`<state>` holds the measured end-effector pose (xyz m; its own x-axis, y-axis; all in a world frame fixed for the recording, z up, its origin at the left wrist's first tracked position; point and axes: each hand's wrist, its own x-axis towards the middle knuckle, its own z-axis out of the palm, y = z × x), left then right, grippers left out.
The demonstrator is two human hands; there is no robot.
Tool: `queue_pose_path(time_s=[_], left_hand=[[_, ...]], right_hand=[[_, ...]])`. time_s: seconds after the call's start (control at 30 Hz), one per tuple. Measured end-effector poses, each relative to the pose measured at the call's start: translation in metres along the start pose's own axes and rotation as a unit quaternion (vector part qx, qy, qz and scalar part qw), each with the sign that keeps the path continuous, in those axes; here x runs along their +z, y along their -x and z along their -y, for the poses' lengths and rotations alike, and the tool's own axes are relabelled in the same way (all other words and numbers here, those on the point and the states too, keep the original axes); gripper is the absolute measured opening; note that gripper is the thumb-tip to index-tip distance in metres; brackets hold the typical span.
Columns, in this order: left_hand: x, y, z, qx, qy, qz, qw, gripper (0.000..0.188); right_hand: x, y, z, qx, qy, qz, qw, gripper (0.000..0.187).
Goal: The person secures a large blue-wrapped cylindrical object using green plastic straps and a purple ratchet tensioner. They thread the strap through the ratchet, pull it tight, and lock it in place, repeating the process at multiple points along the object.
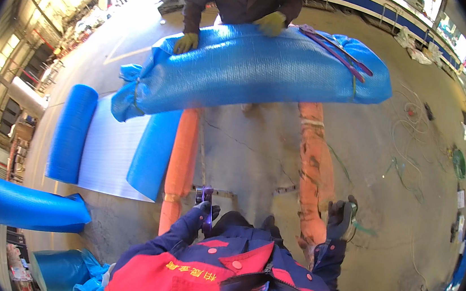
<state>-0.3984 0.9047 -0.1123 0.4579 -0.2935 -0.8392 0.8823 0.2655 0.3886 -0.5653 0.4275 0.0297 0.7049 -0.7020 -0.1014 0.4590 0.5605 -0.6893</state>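
A long blue-wrapped bundle [252, 71] rests across two orange-wrapped supports, its left end gathered and tied. On its right top lies a long-handled purple tool [339, 53], and a thin green strap [354, 90] crosses the wrap there. Down by my waist, on the left, my gloved left hand [204, 206] is closed on a purple-and-black hand tool [207, 216] whose exact kind I cannot make out. My gloved right hand [341, 216], beside the right support, has its fingers curled round a green strap [361, 228]; part of the strap trails off to the right.
Across the bundle a co-worker [242, 1] in yellow-green gloves has both hands on it. The orange supports [183, 157] [311, 165] stretch toward me. Left lie a partly unrolled blue sheet roll [71, 134] and another blue roll [22, 201]. Loose straps [408, 130] cover floor at right.
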Motion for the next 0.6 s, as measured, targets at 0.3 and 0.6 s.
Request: queue_pose_path(time_s=[0.3, 0.6], left_hand=[[0.034, 0.019, -0.060, 0.037, -0.013, -0.026, 0.999, 0.037], [0.200, -0.094, -0.166, 0.041, -0.130, 0.173, 0.975, 0.055]], right_hand=[[0.066, -0.132, -0.041, -0.034, 0.176, 0.130, 0.975, 0.022], [0.090, -0.146, -0.118, 0.112, 0.180, 0.126, 0.969, 0.023]])
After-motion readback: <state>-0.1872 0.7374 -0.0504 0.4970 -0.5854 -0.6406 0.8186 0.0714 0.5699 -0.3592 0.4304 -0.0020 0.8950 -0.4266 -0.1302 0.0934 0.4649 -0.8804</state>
